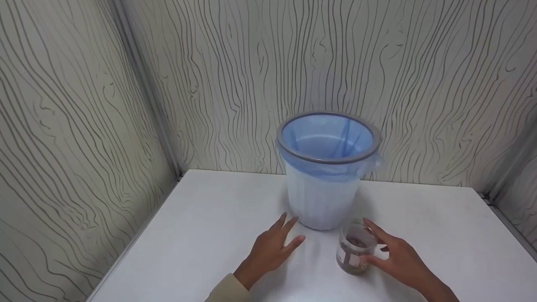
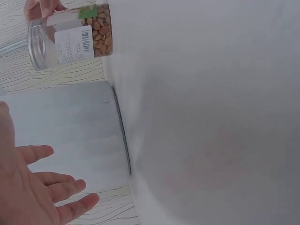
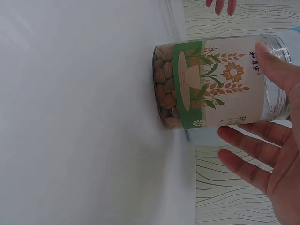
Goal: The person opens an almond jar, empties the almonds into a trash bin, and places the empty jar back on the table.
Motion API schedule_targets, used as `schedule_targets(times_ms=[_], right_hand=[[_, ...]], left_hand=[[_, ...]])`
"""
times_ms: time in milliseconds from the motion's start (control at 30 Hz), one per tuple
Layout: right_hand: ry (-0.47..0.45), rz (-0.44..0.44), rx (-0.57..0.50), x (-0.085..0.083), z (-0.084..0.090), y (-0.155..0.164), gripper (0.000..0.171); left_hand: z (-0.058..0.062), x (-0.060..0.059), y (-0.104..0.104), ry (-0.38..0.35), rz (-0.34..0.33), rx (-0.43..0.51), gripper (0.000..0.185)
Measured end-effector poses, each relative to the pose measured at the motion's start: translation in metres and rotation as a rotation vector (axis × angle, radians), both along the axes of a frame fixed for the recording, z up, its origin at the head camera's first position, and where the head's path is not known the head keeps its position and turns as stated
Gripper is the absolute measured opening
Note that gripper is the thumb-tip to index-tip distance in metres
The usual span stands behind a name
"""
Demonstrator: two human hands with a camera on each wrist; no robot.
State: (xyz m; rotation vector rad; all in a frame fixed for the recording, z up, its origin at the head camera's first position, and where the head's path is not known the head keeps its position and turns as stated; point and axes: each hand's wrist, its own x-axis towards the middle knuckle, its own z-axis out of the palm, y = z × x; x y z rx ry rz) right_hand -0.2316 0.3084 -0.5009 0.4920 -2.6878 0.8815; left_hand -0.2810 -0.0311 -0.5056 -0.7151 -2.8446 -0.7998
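A clear, lidless jar [image 1: 354, 251] with a little layer of nuts stands on the white table [image 1: 201, 235], just in front of a white bin [image 1: 323, 197]. My right hand [image 1: 396, 258] is at the jar's right side: its thumb [image 3: 276, 65] lies against the labelled jar [image 3: 215, 82] and its fingers [image 3: 243, 154] stay fairly straight beside it. My left hand [image 1: 272, 247] rests flat on the table left of the jar, fingers spread towards the bin's foot. The left wrist view shows the left hand [image 2: 33, 187] by the bin's wall [image 2: 70, 131], with the jar [image 2: 70, 35] beyond.
The bin has a grey rim and a blue bag liner [image 1: 327, 138] and stands near the back wall. Patterned walls close the table in at the back and on both sides. Bare table surface lies on the left [image 1: 176, 251] and right [image 1: 453, 235].
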Motion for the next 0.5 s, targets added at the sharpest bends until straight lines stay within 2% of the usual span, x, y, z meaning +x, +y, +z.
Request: schedule_targets(times_ms=[300, 500], right_hand=[[0.035, -0.008, 0.018, -0.001, -0.003, -0.005, 0.094], [-0.018, -0.026, 0.026, 0.002, -0.003, -0.005, 0.1]], left_hand=[[0.004, 0.002, 0.018, -0.006, -0.046, 0.009, 0.072], [0.003, 0.005, 0.031, -0.005, -0.055, -0.008, 0.078]])
